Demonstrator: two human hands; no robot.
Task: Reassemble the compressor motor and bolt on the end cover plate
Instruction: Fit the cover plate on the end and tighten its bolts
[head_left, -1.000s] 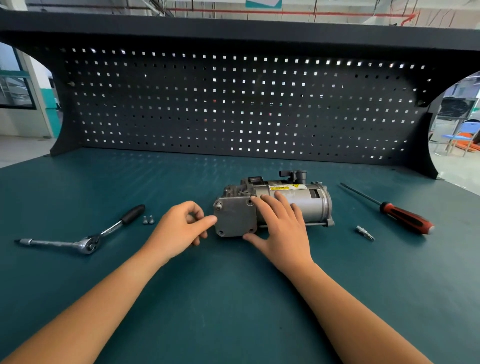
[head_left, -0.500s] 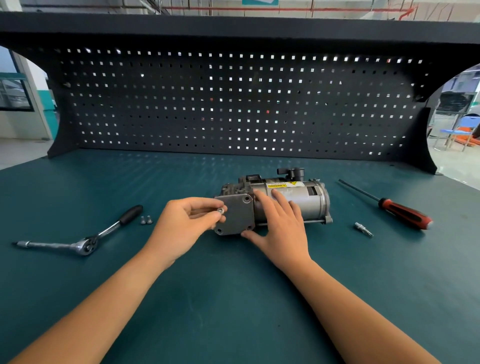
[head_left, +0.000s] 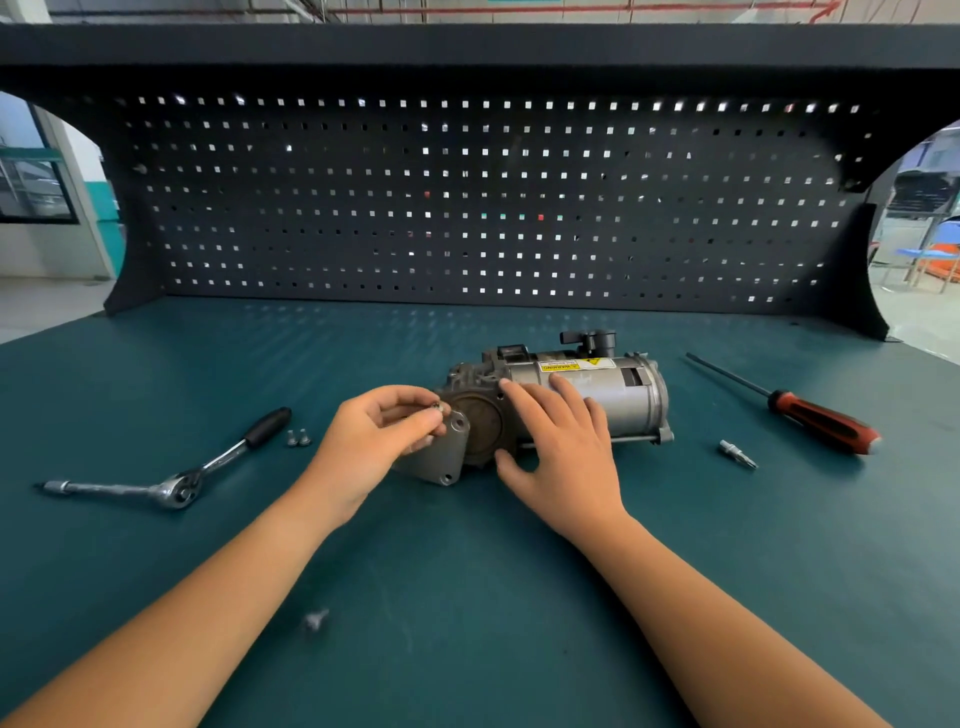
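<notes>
One small bolt (head_left: 438, 407) sits pinched in the left grip (head_left: 374, 441) beside the end cover plate (head_left: 441, 460), which tilts off the compressor motor (head_left: 618, 389) lying on the counter (head_left: 467, 597), the right grip (head_left: 563, 447) spread flat over its casing.

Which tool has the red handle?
The screwdriver, right of the motor. The ratchet on the left has a black handle.

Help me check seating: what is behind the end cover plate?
A dark round recess in the compressor housing shows behind the end cover plate; the plate hides its left edge.
</notes>
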